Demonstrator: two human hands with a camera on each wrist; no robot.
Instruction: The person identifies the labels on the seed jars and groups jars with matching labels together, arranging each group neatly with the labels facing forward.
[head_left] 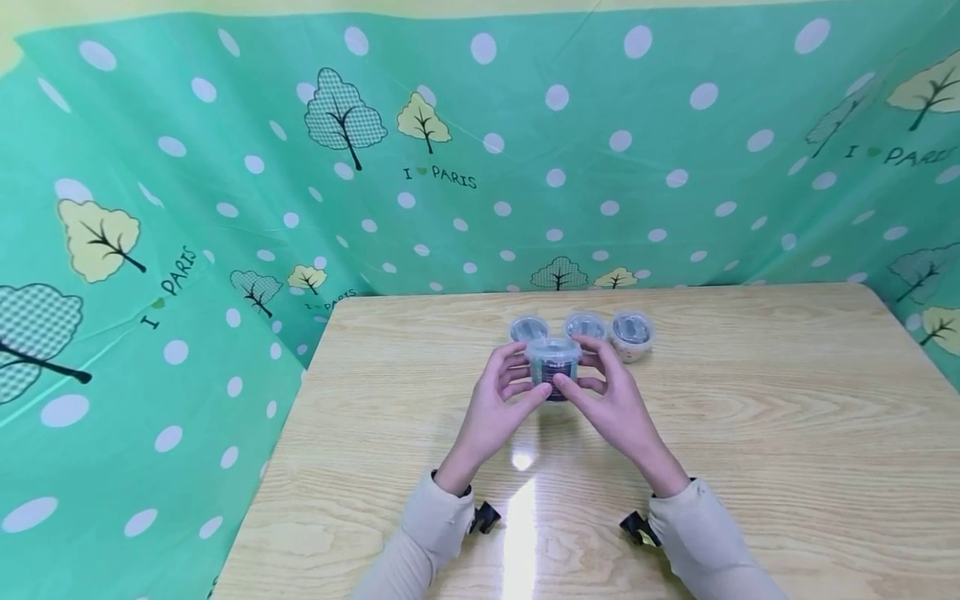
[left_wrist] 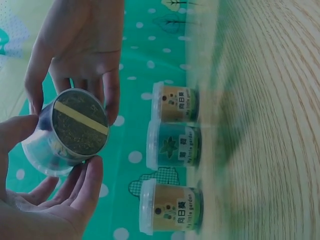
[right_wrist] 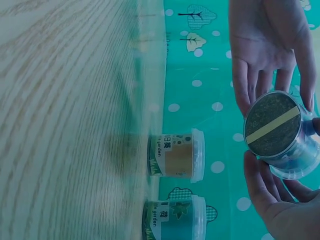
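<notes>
At the centre of the head view, the left hand [head_left: 501, 398] and right hand [head_left: 617, 404] have fingers curled round opposite sides of a lidded clear planting cup [head_left: 553, 367], raised off the wooden table [head_left: 390, 433]. If either grip loosened, the smooth plastic could probably slip and drop; pushed toward the upper frame, it might knock the three "My little garden" cups [left_wrist: 175, 145].

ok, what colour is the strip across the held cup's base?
Pale yellow; the strip on the cup shows best in the left wrist view.
</notes>
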